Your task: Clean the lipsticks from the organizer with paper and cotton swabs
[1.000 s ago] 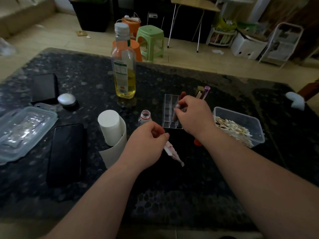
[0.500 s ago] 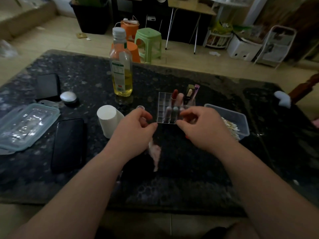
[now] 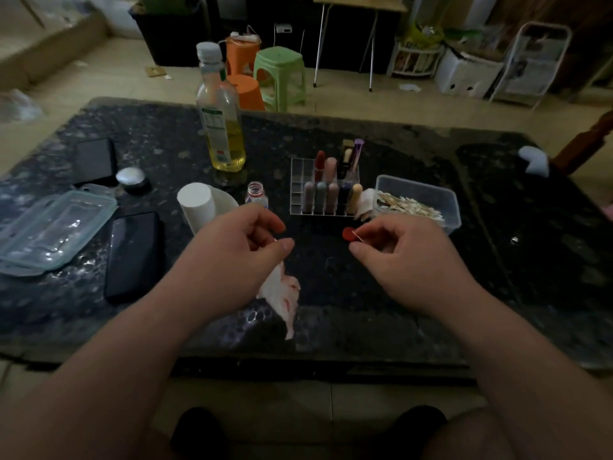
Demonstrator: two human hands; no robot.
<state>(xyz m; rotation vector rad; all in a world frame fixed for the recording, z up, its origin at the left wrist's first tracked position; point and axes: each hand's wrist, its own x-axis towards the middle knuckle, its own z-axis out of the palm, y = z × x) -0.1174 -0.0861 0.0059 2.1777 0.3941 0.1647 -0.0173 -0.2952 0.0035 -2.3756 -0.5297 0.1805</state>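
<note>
Lipsticks (image 3: 323, 197) upright in organizer (image 3: 298, 175), just beyond both hands. Left hand (image 3: 232, 260) pinching stained paper (image 3: 278, 290); right hand (image 3: 401, 260) pinching what looks like a swab (image 3: 357, 235), beside cap (image 3: 347, 233). Best to wipe with an unstained patch and work the swab gently.

Left hand (image 3: 238, 260) and right hand (image 3: 408, 263) on bare forearms (image 3: 109, 360); dark shoes (image 3: 195, 429) below

Single head-worn wide-angle view, forward and down, close over left hand (image 3: 232, 260), right hand (image 3: 408, 260) and dark table (image 3: 365, 313).
</note>
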